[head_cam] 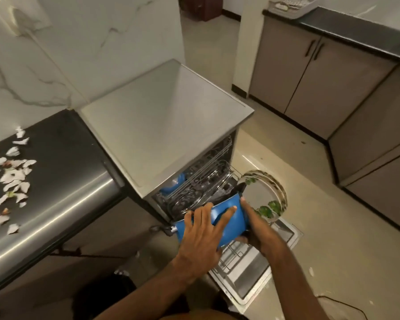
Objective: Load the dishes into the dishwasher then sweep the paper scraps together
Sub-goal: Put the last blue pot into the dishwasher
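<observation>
A blue pot [226, 204] lies tilted on its side in the pulled-out lower rack [231, 255] of the open dishwasher [162, 125]. My left hand [201, 234] presses flat on the pot's blue underside with fingers spread. My right hand [256, 229] grips the pot's right rim, with the thumb along the edge. Glass lids [194, 195] and white plates with green leaf prints [263, 197] stand in the same rack. Another blue dish [173, 183] sits deeper inside. Torn paper scraps [12, 176] are scattered over the dark counter [62, 158] at the left.
The dishwasher door [259, 280] lies open low over the beige floor. Grey cabinets [314, 75] line the right wall, with a dish rack [291, 5] on their top. A cable [342, 303] runs across the floor at bottom right.
</observation>
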